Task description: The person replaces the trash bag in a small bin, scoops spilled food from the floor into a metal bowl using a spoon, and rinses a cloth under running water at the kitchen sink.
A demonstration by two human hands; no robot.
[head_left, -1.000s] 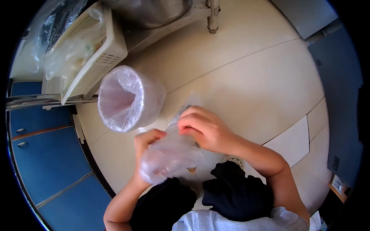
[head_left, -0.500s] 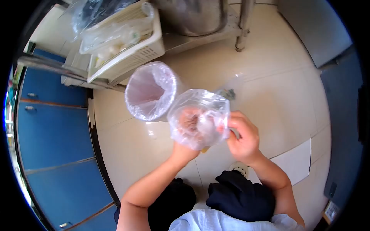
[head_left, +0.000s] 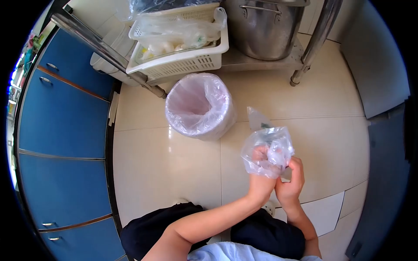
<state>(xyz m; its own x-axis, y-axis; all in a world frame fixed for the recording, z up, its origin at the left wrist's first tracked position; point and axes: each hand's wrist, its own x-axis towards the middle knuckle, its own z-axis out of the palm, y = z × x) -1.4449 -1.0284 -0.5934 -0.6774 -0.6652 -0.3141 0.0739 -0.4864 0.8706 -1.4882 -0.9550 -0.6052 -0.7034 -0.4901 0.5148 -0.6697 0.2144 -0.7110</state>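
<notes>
A clear plastic bag [head_left: 272, 137] covers most of my left hand [head_left: 261, 155], whose curled fingers show blurred through the film. That hand grips the bag; I cannot tell whether anything else is inside its fingers. My right hand [head_left: 291, 180] pinches the bag's edge on the right side, close to my left wrist. Just beyond the bag, a clear wrapper with a dark green patch [head_left: 257, 119] lies on the floor, partly hidden. Left of both hands and apart from them stands a bin [head_left: 198, 106] lined with a translucent plastic bag folded over its rim.
Behind the bin, a steel rack [head_left: 244, 65] carries a white plastic basket [head_left: 183, 61] of bagged items and a large steel pot [head_left: 265, 35]. Blue cabinets [head_left: 65, 130] line the left. A white sheet [head_left: 320, 211] lies on the floor at right, near a dark appliance [head_left: 385, 174].
Both hands and the plastic bag have moved right, away from the bin. The view has shifted, showing more of the rack and pot.
</notes>
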